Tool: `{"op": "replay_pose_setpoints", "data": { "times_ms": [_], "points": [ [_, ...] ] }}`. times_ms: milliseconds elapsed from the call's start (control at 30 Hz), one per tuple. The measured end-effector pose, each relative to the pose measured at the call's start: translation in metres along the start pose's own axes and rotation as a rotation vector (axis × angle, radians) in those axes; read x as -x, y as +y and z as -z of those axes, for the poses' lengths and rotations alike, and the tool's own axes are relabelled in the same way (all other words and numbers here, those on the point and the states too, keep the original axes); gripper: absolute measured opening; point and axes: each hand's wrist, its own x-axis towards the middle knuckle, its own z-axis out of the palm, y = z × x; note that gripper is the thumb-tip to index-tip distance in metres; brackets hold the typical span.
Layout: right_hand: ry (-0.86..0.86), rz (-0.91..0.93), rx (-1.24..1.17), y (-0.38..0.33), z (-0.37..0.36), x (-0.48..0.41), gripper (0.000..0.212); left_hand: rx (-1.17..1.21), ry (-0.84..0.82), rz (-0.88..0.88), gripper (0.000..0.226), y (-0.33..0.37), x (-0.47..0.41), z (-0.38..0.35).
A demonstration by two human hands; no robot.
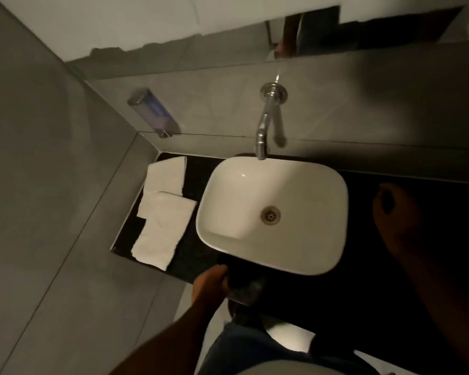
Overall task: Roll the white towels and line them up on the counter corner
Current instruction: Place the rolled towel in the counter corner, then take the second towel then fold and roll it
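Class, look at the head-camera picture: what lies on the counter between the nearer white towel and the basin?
Only a bare strip of dark counter separates the nearer towel from the basin in the head view.

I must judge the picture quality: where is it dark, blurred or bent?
Head view: dim overall; right hand and counter sink into shadow; sink and towels stay bright; soap dispenser and tap look smeared; wide lens bends the wall lines.

right hand (pixel 398 212) dim, grip unclear
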Motion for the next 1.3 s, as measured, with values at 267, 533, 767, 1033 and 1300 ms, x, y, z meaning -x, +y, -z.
{"op": "replay_pose_setpoints", "data": {
  "times_ms": [267,533,767,1033,1300],
  "points": [
    [-0.108,0.639,0.039,-0.153,-0.149,0.129,0.011,-0.024,0.083,0.348,0.072,-0.147,-0.079,0.041],
    [-0.911,0.716,0.198,-0.247,-0.289,0.248,0.020,-0.109,0.078,0.044,0.057,-0.274,-0.105,0.037],
    [-1.129,-0.188,0.211,-0.257,-0.366,0.292,0.040,0.059,0.056,-0.228,0.037,-0.295,-0.128,0.048],
    [-0.747,-1.138,-0.422,-0.270,-0.401,0.289,0.021,0.267,-0.018,-0.414,0.048,-0.276,-0.109,0.005],
    [-0.641,-1.003,-0.510,-0.281,-0.415,0.294,0.028,0.080,-0.112,-0.426,0.056,-0.282,-0.119,0.009]
  ]
}}
